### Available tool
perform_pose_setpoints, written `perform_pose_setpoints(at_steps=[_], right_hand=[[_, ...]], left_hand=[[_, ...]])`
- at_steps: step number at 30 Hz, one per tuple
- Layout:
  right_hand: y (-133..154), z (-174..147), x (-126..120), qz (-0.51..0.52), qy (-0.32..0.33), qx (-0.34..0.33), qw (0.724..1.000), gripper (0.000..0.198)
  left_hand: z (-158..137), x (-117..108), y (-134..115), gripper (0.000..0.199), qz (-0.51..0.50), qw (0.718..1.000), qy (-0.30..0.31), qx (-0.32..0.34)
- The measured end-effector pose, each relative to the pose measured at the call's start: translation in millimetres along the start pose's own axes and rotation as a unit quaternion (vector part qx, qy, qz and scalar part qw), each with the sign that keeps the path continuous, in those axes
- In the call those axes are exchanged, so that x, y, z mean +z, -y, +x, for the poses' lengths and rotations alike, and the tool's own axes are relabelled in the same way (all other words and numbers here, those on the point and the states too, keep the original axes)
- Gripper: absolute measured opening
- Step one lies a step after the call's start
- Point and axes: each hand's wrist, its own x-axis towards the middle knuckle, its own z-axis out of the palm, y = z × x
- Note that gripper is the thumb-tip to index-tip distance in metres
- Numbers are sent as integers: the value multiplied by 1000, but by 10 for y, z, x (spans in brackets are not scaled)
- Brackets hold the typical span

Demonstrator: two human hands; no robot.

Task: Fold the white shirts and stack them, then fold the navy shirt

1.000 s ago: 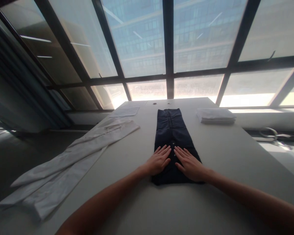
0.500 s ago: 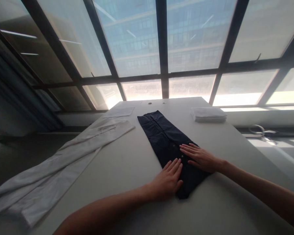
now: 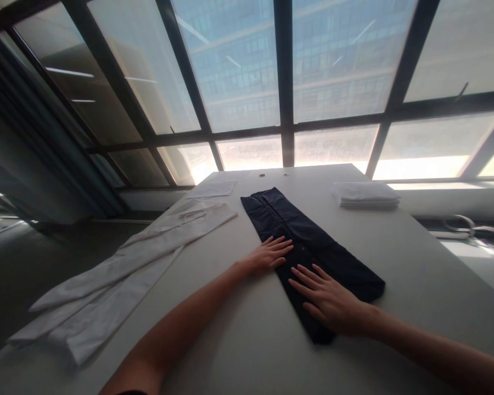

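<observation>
A dark navy garment, folded into a long strip, lies slantwise on the white table. A small button shows near its middle. My left hand rests on its left edge with the fingers apart. Closer to me, my right hand lies flat over the near part, fingers spread and pointing up and left. Neither hand grips the cloth. The garment's near end at the bottom is partly behind my right hand.
On the left, a white garment lies spread along the table. Behind it is a flat white cloth. A stack of folded white cloths sits at the back right. Windows stand beyond the table's far edge.
My left hand has slid away from me to the garment's left edge. My right hand has come nearer and lower on the cloth. The view has shifted slightly left.
</observation>
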Motion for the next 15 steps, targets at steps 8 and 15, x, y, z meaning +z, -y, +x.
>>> perform_pose_setpoints(at_steps=[8,15], right_hand=[[-9,-57,-113,27,36,2,999,75],[-277,-496,-364,58,98,31,993,97]], left_hand=[[244,-72,298,57,16,999,10,-45],[343,204,-146,63,40,993,-31,-106]])
